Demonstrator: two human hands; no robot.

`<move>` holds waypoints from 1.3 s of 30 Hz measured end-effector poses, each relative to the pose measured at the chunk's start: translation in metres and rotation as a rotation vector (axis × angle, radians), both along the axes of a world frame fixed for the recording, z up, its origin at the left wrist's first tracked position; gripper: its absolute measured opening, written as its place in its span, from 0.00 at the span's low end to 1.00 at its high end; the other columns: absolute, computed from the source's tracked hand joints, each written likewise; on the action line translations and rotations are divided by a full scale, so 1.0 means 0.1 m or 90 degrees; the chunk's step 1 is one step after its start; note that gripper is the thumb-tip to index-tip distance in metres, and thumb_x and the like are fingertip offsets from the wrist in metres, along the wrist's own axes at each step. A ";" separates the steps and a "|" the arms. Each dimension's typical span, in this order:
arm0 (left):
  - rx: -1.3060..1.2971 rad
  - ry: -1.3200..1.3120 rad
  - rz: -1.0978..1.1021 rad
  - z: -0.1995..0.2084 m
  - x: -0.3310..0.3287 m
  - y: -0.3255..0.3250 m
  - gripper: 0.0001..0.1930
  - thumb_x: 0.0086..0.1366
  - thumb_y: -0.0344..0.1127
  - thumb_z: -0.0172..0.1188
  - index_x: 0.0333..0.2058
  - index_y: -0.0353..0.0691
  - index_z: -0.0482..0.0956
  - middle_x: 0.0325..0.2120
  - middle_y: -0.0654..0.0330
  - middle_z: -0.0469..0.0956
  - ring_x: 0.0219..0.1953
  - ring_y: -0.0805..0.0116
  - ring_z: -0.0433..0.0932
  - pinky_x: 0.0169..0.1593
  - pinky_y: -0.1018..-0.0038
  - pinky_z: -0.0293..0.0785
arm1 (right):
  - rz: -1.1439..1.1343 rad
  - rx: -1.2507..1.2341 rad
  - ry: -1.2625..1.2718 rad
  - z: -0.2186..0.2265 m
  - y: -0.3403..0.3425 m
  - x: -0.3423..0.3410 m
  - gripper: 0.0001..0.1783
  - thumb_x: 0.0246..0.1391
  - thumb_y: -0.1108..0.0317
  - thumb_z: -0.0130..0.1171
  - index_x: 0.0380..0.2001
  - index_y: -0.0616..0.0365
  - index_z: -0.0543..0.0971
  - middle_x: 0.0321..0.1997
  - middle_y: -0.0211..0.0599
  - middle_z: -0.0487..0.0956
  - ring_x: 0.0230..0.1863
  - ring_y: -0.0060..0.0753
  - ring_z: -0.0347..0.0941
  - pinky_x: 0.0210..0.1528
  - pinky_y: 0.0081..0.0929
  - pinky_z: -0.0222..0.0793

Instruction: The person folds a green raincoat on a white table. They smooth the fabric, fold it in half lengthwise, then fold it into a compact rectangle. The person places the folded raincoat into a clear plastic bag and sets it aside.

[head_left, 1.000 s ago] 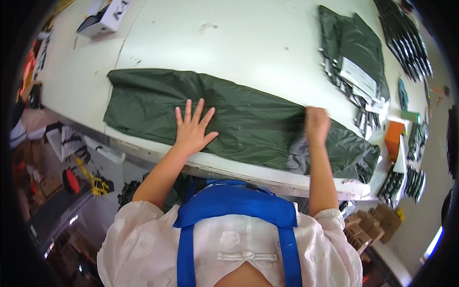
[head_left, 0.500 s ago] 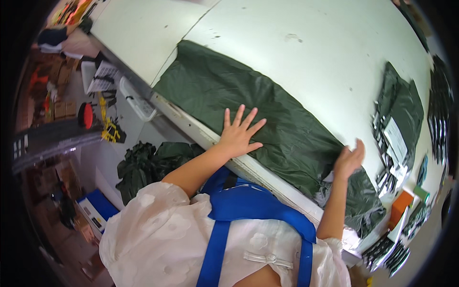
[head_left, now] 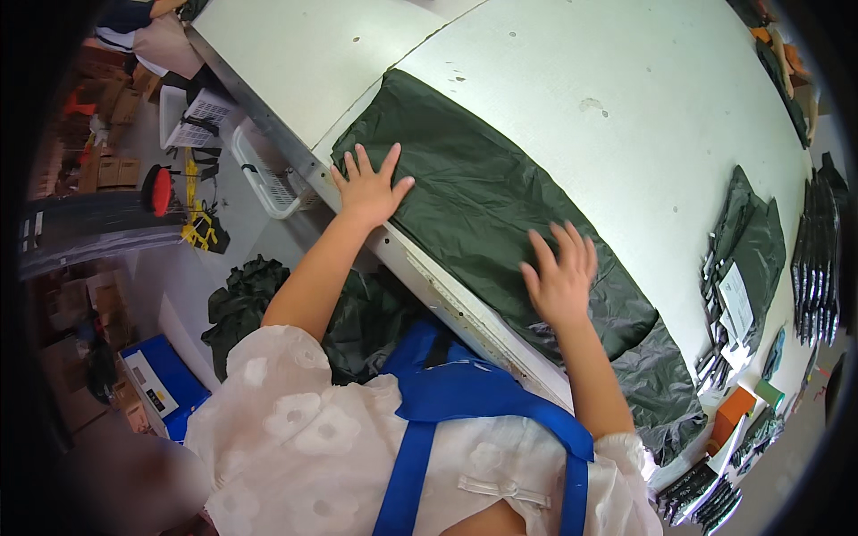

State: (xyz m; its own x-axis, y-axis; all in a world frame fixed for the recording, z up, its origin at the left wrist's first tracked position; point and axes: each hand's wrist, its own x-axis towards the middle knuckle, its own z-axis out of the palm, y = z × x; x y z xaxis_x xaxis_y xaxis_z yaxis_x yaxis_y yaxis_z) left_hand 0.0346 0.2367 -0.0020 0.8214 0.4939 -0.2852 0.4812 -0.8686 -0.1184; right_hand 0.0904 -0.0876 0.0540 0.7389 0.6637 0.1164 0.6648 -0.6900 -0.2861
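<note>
A long piece of thin, dark green fabric [head_left: 474, 196], folded and lightly wrinkled, lies along the near edge of the white table [head_left: 572, 54]. Near the fabric's far left end, my left hand [head_left: 368, 195] rests flat on it, fingers spread. My right hand [head_left: 565, 277] is over the middle-right part of the same fabric, its fingers apart and a little curved; whether it presses down I cannot tell. At the right end, a shinier, crumpled dark green part [head_left: 657, 384] reaches toward the table's near edge.
At the right are a green fabric bundle [head_left: 755, 250] with white labels and stacks of dark packets [head_left: 818, 259]. An orange box [head_left: 731, 415] stands nearer. More green fabric [head_left: 246, 299] hangs below the table at the left, near white baskets [head_left: 268, 179]. Another person [head_left: 165, 45] sits far left.
My left hand has slid left along the fabric toward its far end. My right hand has moved left from the fabric's right end to its middle-right part.
</note>
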 end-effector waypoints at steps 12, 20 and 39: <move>-0.107 -0.233 0.034 -0.19 -0.11 0.47 0.33 0.62 0.55 0.54 0.64 0.63 0.55 0.61 0.46 0.55 0.63 0.43 0.52 0.62 0.42 0.43 | 0.086 -0.093 -0.026 -0.52 1.21 0.69 0.38 0.55 0.44 0.51 0.63 0.56 0.62 0.70 0.42 0.53 0.72 0.49 0.42 0.69 0.53 0.37; -0.103 -0.117 0.137 0.25 0.63 1.19 0.30 0.50 0.49 0.68 0.46 0.35 0.71 0.45 0.49 0.71 0.51 0.48 0.68 0.52 0.58 0.67 | 0.227 0.007 0.016 -0.66 2.32 0.69 0.28 0.51 0.46 0.56 0.57 0.33 0.70 0.60 0.34 0.65 0.64 0.47 0.54 0.64 0.59 0.43; -0.424 -0.276 -0.105 0.31 0.82 1.23 0.20 0.45 0.28 0.58 0.41 0.35 0.70 0.39 0.41 0.75 0.43 0.40 0.73 0.45 0.58 0.70 | -0.015 0.411 0.289 -0.74 2.33 0.97 0.22 0.50 0.67 0.58 0.51 0.55 0.73 0.48 0.44 0.75 0.52 0.48 0.70 0.56 0.36 0.65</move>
State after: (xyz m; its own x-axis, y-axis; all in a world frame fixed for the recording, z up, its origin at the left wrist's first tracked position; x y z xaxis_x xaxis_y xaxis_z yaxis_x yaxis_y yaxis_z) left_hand 0.1168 0.3600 0.0287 0.9736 0.1960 -0.1169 0.2259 -0.7543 0.6165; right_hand 0.1871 0.1458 -0.0198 0.8190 0.5519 0.1568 0.3746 -0.3075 -0.8747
